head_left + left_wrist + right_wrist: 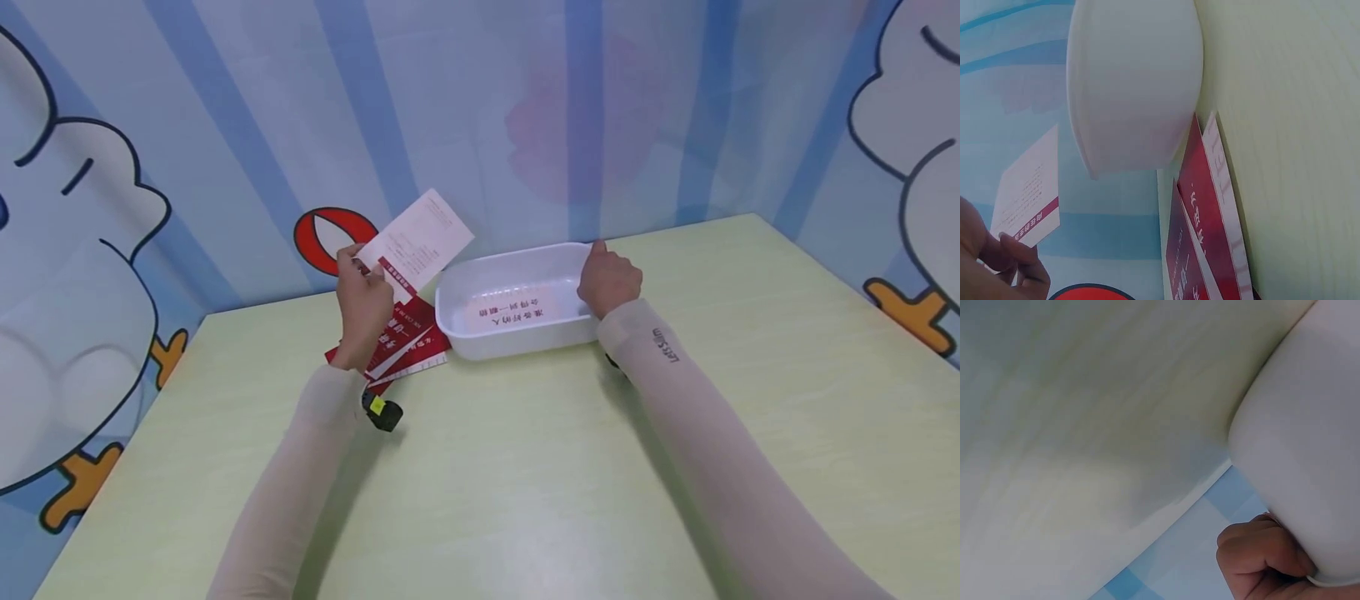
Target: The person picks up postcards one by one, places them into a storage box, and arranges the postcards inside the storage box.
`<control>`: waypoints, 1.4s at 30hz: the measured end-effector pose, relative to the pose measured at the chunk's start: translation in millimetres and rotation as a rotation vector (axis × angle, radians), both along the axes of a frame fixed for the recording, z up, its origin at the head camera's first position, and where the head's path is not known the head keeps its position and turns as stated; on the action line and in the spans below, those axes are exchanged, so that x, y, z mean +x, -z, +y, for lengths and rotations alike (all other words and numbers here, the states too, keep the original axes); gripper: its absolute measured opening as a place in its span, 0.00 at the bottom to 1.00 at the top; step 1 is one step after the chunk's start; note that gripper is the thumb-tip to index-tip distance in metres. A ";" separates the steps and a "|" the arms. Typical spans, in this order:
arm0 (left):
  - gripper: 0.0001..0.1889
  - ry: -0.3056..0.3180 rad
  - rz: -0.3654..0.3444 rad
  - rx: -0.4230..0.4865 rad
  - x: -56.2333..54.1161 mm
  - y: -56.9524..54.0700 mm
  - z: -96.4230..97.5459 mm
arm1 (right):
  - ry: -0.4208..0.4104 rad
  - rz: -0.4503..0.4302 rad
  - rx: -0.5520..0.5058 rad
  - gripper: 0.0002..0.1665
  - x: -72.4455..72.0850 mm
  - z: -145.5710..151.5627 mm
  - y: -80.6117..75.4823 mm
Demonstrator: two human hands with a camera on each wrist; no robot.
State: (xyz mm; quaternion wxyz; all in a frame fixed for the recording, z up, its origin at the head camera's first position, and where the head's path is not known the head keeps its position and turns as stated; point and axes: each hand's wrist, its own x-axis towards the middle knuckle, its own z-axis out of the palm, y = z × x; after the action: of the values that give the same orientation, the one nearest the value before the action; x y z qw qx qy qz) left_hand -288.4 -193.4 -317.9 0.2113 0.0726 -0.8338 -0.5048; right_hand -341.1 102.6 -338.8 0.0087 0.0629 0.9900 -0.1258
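Observation:
In the head view a white card (422, 237) with a dark red band is pinched between the thumb and fingers of my left hand (365, 302), raised over a pile of red cards (408, 337). The left wrist view shows that same card (1030, 190) from the side, the hand (1004, 262) at its lower corner. My right hand (609, 279) grips the right end rim of a white plastic tray (517, 333). Fingers curl over that rim in the right wrist view, beside the tray's smooth outer wall (1310, 444). Inside the tray lies a pale card with red characters (510, 310).
The pale yellow-green table (510, 475) ends at a blue striped curtain (480, 125) with cartoon figures, close behind the tray. Fanned red cards lie against the tray's left end, partly under my left forearm. Each wrist wears a small camera (384, 412).

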 end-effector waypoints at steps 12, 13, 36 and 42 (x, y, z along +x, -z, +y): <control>0.26 0.049 -0.059 0.034 -3.9 0.2 9.8 | 0.000 0.004 0.007 0.35 0.7 2.0 0.0; 0.26 0.058 -0.064 0.037 -4.4 0.1 11.1 | 0.000 0.005 0.008 0.35 0.4 2.2 0.1; 0.28 0.171 -0.224 0.014 -19.8 12.1 39.2 | -0.009 0.023 0.018 0.32 5.9 5.6 -1.7; 0.28 0.179 -0.216 0.004 -23.1 14.6 44.0 | -0.003 0.011 0.021 0.34 3.8 4.4 0.0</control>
State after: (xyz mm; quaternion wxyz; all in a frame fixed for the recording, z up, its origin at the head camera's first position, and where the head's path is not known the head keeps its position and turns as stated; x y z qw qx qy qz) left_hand -311.5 -149.4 -332.5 0.0743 0.0520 -0.8539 -0.5125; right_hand -337.4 107.1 -338.9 0.0030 0.0609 0.9914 -0.1158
